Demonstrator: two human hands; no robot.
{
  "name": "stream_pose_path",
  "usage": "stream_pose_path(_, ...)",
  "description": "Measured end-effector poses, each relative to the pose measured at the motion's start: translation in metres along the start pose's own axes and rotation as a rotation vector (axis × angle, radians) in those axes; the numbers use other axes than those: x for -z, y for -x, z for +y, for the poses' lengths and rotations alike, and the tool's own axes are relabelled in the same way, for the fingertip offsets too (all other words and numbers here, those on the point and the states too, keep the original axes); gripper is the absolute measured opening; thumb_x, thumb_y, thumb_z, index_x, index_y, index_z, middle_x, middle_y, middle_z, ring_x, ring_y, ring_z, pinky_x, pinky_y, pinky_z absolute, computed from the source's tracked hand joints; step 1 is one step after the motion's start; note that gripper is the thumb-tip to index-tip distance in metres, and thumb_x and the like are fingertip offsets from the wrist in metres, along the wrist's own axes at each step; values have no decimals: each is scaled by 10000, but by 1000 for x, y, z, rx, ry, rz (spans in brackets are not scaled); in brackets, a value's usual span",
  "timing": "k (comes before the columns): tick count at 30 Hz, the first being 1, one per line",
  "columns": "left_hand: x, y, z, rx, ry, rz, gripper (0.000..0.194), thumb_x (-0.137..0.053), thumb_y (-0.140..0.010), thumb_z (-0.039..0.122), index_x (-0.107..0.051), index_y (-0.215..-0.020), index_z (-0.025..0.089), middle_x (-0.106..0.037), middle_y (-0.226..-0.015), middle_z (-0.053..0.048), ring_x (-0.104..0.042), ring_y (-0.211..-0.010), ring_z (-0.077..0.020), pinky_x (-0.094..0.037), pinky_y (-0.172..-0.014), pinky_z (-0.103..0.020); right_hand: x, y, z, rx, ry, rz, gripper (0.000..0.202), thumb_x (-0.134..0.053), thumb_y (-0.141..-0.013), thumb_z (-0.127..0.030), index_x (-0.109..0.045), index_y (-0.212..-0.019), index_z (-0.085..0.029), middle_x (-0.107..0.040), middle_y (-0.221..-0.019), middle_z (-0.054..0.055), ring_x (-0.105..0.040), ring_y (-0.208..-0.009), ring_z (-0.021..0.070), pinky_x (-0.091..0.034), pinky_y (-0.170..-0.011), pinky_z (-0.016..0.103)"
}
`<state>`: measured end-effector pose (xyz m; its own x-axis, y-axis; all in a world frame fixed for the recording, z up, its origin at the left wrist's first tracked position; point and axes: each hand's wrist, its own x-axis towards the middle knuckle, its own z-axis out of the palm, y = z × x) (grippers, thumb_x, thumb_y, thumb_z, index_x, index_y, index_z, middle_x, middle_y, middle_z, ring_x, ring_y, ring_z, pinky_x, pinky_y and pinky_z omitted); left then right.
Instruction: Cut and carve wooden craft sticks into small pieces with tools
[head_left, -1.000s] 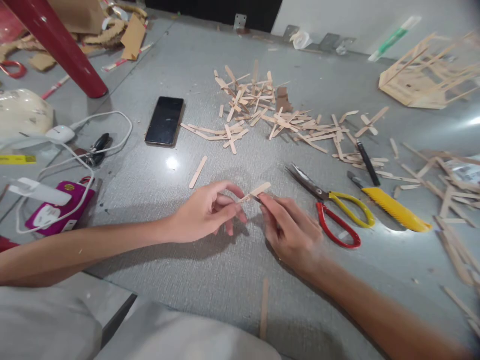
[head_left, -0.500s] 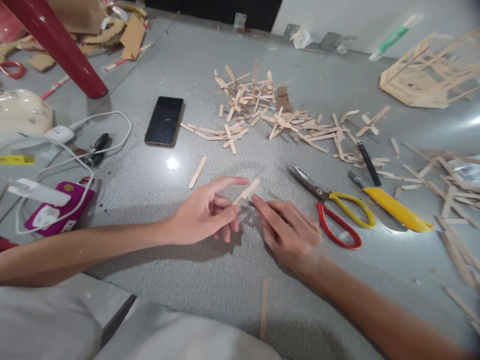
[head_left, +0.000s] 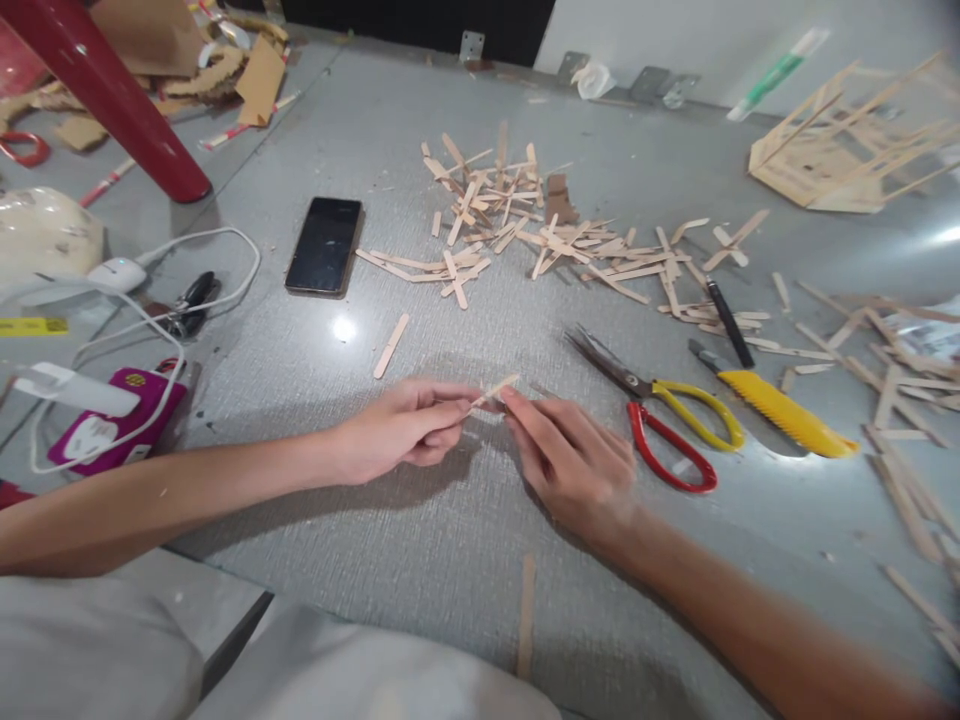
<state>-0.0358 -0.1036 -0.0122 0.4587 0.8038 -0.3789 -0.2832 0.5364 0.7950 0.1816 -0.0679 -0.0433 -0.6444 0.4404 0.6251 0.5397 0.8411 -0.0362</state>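
Observation:
Between finger and thumb, my left hand (head_left: 401, 428) pinches a short wooden craft stick (head_left: 493, 391), which slants up to the right. My right hand (head_left: 574, 455) is closed at the stick's other end, its fingertips close against it. A thin sliver shows above the right fingers; what they grip is mostly hidden. Another craft stick (head_left: 391, 346) lies flat beyond my left hand. Right of my right hand are scissors (head_left: 643, 390) with one red and one yellow handle, and a yellow-handled cutter (head_left: 787, 412).
A loose pile of craft sticks (head_left: 555, 235) spreads across the grey table, with a phone (head_left: 324, 246) to its left. A wooden stick frame (head_left: 821, 180) stands at the far right. Cables and a purple box (head_left: 120, 415) lie at left, near a red post (head_left: 112, 100).
My left fingers have closed down onto the stick from a wider spread. The stick now lies flatter, and its tip meets my right fingertips. The view has shifted slightly.

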Motion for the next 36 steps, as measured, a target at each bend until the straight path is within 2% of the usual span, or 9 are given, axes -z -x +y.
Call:
stream_pose_path(5,1,0,4,38,-53,-47,216,-390,-1035,230,-562,-939,141,-234,-602,86,-174,-467,-68,-145,-440,-231,0,-4,-1,37,-8,-12,264,-646,-911,-80,-645,-1173,-107,-701,-779,13,-637,-680,120,-455,-641,251)
stream_pose_path(10,4,0,4,26,-228,-112,270,-351,-1051,283,-567,-1146,151,-221,-595,94,-206,-451,-84,-180,-441,-232,-2,-4,-1,14,-41,-56,102,-584,-941,-81,-652,-1008,-117,-664,-715,2,-606,-625,112,-440,-614,246)
stream_pose_path(14,1,3,6,-73,-631,96,362,-327,-1056,347,-556,-1235,131,-369,-579,75,-384,-486,-105,-302,-483,-235,-3,-3,0,-13,-32,-85,120,-527,-972,-100,-644,-963,-128,-648,-700,-7,-584,-606,95,-417,-576,225)
stream_pose_path(17,0,5,5,-207,-944,263,301,-426,-1025,349,-637,-1085,142,-489,-593,49,-468,-536,-107,-329,-532,-240,-2,-3,0,-67,-35,-97,126,-524,-980,-118,-638,-928,-131,-643,-694,-7,-565,-578,86,-390,-535,217)
stream_pose_path(20,4,3,2,-301,-1108,290,265,-476,-1004,288,-662,-875,149,-513,-585,46,-445,-526,-88,-309,-548,-239,-3,-3,-1,-97,-45,-120,127,-525,-985,-137,-632,-917,-136,-651,-705,-1,-566,-576,88,-372,-511,215)
stream_pose_path(23,8,0,-1,-327,-1177,307,328,-460,-1003,252,-624,-740,144,-485,-563,44,-407,-506,-78,-287,-537,-240,-5,-4,-1,-127,-73,-152,110,-520,-999,-183,-621,-993,-140,-683,-762,12,-602,-612,97,-385,-517,212)
stream_pose_path(26,10,-2,1,-256,-1191,320,354,-453,-991,250,-577,-675,151,-452,-536,43,-394,-493,-82,-268,-512,-246,-6,-3,-1,-153,-85,-131,175,-477,-1030,-251,-592,-1062,-123,-676,-753,17,-615,-622,109,-389,-508,216)
stream_pose_path(30,12,-2,5,-179,-1183,296,393,-447,-988,282,-489,-614,167,-441,-537,35,-385,-491,-88,-255,-490,-254,-4,-1,0,-50,-4,-179,195,-435,-1015,-121,-630,-1000,-132,-655,-740,13,-553,-559,102,-349,-496,244)
stream_pose_path(36,15,-2,7,-153,-1179,294,393,-454,-966,280,-446,-587,176,-441,-533,30,-376,-488,-93,-248,-484,-265,1,-1,-2,63,111,-258,255,-477,-1001,-117,-676,-1157,-91,-648,-733,7,-537,-555,111,-364,-523,266)
